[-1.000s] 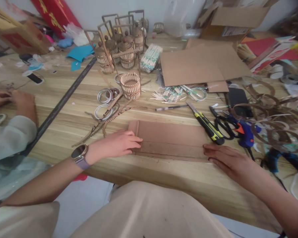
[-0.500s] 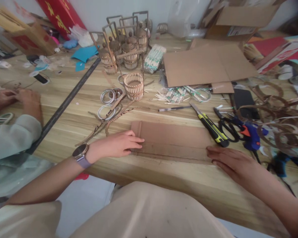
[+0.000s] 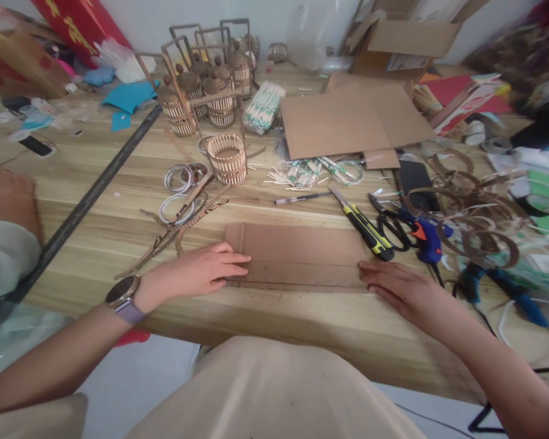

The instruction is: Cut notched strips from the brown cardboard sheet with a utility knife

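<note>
A flat brown cardboard strip [image 3: 297,247] with crease lines along its length lies on the wooden table in front of me. My left hand [image 3: 204,268], wearing a watch at the wrist, rests open on the strip's left end, fingers stretched out. At the opposite end, my right hand [image 3: 400,286] lies with its fingertips on the strip's right edge, fingers extended and holding nothing. Just beyond that edge is a yellow-and-black utility knife [image 3: 363,225] with its blade out. Black-handled scissors [image 3: 391,228] and a blue glue gun [image 3: 427,241] lie to its right.
Behind the strip stand a small slatted basket [image 3: 227,160] and several lidded ones with tall handles [image 3: 176,110]. Large cardboard sheets [image 3: 343,122] lie farther back. Curled brown strips [image 3: 476,207] crowd the right. A co-worker's hand [image 3: 11,195] is at far left, past a black strip [image 3: 91,192].
My view has turned to the right, so everything appears shifted left. Both hands keep their places on the cardboard strip, which lies as before.
</note>
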Action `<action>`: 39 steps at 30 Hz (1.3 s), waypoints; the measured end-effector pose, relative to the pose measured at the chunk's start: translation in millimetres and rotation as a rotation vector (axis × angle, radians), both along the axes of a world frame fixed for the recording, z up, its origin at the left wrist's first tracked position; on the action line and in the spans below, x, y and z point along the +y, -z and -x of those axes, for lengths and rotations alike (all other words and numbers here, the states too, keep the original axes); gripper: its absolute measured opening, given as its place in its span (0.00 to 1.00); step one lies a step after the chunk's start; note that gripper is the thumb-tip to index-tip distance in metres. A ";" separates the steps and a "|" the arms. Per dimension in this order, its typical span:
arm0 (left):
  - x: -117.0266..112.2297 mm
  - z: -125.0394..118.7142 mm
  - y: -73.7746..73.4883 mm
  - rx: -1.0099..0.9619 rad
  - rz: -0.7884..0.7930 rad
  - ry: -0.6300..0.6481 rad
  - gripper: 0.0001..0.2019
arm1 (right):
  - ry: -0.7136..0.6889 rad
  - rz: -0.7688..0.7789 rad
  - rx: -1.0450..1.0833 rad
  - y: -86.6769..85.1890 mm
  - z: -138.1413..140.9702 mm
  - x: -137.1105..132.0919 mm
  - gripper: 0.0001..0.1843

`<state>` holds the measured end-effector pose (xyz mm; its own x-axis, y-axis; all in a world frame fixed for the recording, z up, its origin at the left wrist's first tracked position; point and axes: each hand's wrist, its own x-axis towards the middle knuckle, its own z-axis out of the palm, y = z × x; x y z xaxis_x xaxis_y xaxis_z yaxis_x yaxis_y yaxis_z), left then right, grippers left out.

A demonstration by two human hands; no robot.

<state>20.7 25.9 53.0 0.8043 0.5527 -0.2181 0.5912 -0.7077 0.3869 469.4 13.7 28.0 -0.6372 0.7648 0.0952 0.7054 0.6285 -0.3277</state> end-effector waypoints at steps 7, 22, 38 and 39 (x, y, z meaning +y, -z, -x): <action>-1.2 0.8 1.1 -0.019 -0.019 -0.026 0.26 | 0.036 0.122 0.019 -8.2 2.1 -0.9 0.16; 2.2 -0.9 -2.7 -0.014 -0.001 -0.008 0.26 | 0.047 0.148 0.029 -5.7 -3.2 -0.2 0.17; 14.8 -17.3 -13.3 0.086 -0.112 0.083 0.11 | -0.008 0.035 0.034 4.9 -7.5 4.8 0.16; 13.5 -23.4 -15.6 0.128 -0.162 0.105 0.10 | -0.004 0.035 0.030 4.2 -6.5 4.2 0.17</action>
